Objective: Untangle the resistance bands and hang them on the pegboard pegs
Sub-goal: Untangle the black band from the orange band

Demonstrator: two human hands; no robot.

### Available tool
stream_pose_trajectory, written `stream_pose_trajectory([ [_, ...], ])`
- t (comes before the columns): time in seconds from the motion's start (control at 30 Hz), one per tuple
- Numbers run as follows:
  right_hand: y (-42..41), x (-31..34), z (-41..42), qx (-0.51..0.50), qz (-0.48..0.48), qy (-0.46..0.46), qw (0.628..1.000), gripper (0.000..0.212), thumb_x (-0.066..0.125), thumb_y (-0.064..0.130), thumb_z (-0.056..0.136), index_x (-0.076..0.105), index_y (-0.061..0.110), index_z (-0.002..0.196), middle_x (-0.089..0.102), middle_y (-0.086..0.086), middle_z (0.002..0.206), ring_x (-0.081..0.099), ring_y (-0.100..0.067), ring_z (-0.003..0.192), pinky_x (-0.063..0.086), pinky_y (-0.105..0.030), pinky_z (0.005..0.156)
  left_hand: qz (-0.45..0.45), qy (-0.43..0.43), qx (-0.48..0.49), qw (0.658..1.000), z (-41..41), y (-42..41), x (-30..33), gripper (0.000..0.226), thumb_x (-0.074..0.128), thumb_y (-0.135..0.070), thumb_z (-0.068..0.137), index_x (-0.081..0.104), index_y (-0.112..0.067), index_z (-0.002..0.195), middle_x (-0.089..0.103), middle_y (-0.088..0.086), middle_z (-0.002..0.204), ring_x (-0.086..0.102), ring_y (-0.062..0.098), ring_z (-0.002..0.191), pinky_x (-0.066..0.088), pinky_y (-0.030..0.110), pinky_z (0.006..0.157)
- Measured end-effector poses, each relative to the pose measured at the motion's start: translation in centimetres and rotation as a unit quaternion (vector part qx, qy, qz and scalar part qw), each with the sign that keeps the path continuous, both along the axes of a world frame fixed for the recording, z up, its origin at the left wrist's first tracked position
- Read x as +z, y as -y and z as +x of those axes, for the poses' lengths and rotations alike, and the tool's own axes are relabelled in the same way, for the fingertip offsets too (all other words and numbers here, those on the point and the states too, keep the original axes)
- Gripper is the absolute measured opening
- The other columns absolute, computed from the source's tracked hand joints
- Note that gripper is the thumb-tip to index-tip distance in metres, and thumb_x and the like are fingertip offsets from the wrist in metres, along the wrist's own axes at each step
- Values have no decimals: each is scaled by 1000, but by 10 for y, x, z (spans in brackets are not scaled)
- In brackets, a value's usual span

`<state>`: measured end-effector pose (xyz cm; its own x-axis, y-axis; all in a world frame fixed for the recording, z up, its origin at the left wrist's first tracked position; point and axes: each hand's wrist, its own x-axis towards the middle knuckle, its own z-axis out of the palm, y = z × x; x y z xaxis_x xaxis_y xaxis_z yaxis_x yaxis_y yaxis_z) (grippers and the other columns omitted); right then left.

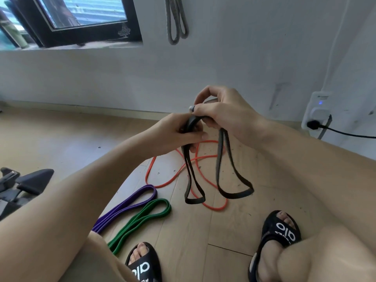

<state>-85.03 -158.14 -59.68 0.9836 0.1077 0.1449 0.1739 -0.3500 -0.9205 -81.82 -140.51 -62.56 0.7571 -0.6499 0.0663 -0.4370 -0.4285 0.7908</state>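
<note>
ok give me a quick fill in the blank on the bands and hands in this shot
1. Both hands, left hand and right hand, grip the ____ band.
2. The thin band lying in loose curves on the floor is ____.
3. Beside the purple band lies a folded ____ band.
4. A grey band already hangs on the ____.

Missing words: black; orange; green; wall
</note>
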Motion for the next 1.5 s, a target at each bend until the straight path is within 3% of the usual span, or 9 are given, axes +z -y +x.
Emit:
stream_pose_trajectory([
  [0.13, 1, 1, -2, 6, 15, -1, 1000, 10, 70, 20, 91, 64, 14, 96, 63, 5, 60, 58, -5, 55, 41, -18, 53, -19, -1, 6, 1000, 2, 5, -3, 10, 70, -15, 94, 64, -20, 89, 68, -1, 70, 72, 22, 68, 62, 40, 75],
  [0.3, 1, 1, -3, -10, 69, -26, 997, 8, 70, 17, 90, 64, 11, 92, 62, -4, 62, 57, -17, 57, 46, -32, 58, -61, -7, 11, 998, -5, 17, -5, 9, 76, -13, 89, 70, -19, 94, 74, 5, 86, 75, 23, 80, 63, 35, 77],
  [0.43, 1, 1, -5, -7, 103, -42, 994, 6, 68, 12, 91, 63, 10, 90, 50, 0, 52, 43, -13, 47, 38, -27, 49, -68, -32, 28, 997, -9, 27, -10, 15, 80, -16, 86, 73, -17, 99, 76, -7, 86, 74, 15, 83, 63, 34, 77],
  [0.7, -8, -1, -3, -30, 226, -83, 970, 3, 66, 9, 91, 64, 7, 93, 42, -1, 51, 36, -14, 48, 37, -25, 47, -45, 0, 69, 997, -12, 31, -17, 42, 85, -41, 73, 73, -10, 98, 74, 16, 96, 70, 32, 91, 55, 53, 90],
  [0.8, -10, -1, -1, -47, 262, -80, 961, 11, 66, 10, 90, 64, 5, 100, 42, -1, 51, 35, -15, 50, 35, -29, 52, -32, 5, 68, 997, -10, 32, -19, 32, 83, -32, 80, 71, -7, 95, 70, 21, 95, 66, 35, 91, 53, 53, 88],
  [0.93, -5, 1, 1, -52, 304, -82, 948, 13, 66, 11, 91, 60, 6, 102, 39, 0, 53, 35, -13, 49, 33, -30, 54, 7, 42, 48, 998, -6, 28, -19, 35, 71, -43, 82, 66, -11, 95, 69, 13, 92, 66, 30, 90, 54, 54, 86],
  [1.07, 0, 1, 1, -43, 330, -99, 938, 15, 65, 13, 91, 58, 8, 104, 37, 1, 51, 34, -14, 49, 35, -30, 56, 36, 67, 54, 996, -2, 24, -22, 24, 74, -31, 85, 64, -13, 97, 69, 8, 92, 66, 24, 86, 56, 49, 83],
  [1.23, 1, 6, 1, -54, 361, -104, 925, 4, 65, 12, 91, 64, 9, 89, 35, 2, 50, 32, -12, 48, 33, -29, 59, 43, 45, 54, 997, -1, 21, -24, 36, 71, -46, 75, 68, -17, 95, 70, 6, 95, 67, 26, 94, 54, 51, 90],
  [1.5, 12, 11, 5, -79, 410, -111, 902, 13, 64, 11, 90, 63, 14, 78, 37, 1, 50, 37, -15, 49, 42, -29, 62, 49, 28, 41, 998, 2, 9, -24, 51, 71, -59, 75, 68, -15, 100, 72, 8, 97, 69, 27, 94, 54, 54, 91],
])
